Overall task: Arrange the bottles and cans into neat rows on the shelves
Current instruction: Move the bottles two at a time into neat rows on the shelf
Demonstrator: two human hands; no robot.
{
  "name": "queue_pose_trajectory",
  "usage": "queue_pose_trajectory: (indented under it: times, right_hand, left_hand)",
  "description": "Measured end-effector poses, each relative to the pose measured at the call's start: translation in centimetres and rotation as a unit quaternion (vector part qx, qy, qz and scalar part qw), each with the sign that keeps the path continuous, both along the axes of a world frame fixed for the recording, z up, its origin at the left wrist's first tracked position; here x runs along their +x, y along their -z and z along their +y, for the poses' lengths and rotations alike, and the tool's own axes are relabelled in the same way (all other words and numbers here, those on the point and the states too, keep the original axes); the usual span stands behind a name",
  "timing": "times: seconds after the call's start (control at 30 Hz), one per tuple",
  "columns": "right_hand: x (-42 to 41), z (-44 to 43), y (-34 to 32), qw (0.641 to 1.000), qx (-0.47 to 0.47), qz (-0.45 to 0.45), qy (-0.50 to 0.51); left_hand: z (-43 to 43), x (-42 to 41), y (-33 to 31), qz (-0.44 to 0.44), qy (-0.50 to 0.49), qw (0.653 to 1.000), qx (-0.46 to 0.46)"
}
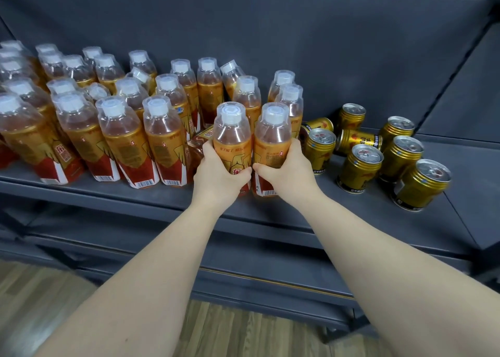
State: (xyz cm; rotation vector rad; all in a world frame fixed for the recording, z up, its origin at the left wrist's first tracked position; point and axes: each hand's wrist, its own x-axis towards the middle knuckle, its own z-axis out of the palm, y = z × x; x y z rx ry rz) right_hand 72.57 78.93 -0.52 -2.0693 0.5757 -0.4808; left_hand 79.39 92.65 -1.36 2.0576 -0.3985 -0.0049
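Two orange-labelled drink bottles with white caps stand side by side at the front of the dark grey shelf (351, 216). My left hand (216, 172) grips the left bottle (231, 137) low on its label. My right hand (284, 170) grips the right bottle (272, 140) the same way. Several more such bottles (121, 129) stand in rough rows to the left and behind, some tilted. One bottle (198, 142) lies on its side just left of my left hand. Several gold cans (359, 167) stand scattered on the right; two lie on their sides.
The shelf's back panel (297, 45) rises close behind the bottles. A slanted side panel (465, 94) closes the right end. Lower shelf levels (243, 262) sit below, above a wooden floor (40, 297). Bare shelf shows along the front edge right of my hands.
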Motion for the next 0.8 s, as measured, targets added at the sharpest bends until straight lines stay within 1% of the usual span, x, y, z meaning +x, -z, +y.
queue_pose_trajectory:
  times: [0.13,0.33,0.47,0.6,0.7,0.8]
  right_hand:
    - [-2.3,-1.2,-0.9,1.0,0.005,-0.019,0.022]
    - [-6.0,-2.6,-1.2,0.994,0.005,-0.035,0.107]
    - [-8.7,-3.1,-1.0,0.988,-0.001,-0.02,0.156]
    - [-12.4,-3.4,-0.7,0.973,-0.007,-0.018,0.228]
    - [-15.2,-3.5,-0.6,0.962,-0.012,-0.009,0.274]
    - [-18.0,-3.5,-0.8,0.95,-0.018,-0.003,0.312]
  left_hand:
    - [-1.0,-1.4,-1.2,-0.012,0.04,0.999,0.004]
    - [-2.9,-3.2,-2.0,-0.019,0.121,0.992,0.026]
    - [-4.2,-4.5,-1.7,-0.015,0.18,0.983,0.037]
    - [-6.2,-6.3,-1.4,0.003,0.238,0.971,0.033]
    - [-7.6,-8.0,-1.3,-0.002,0.279,0.96,0.023]
    - [-8.9,-9.9,-1.2,-0.008,0.32,0.947,0.033]
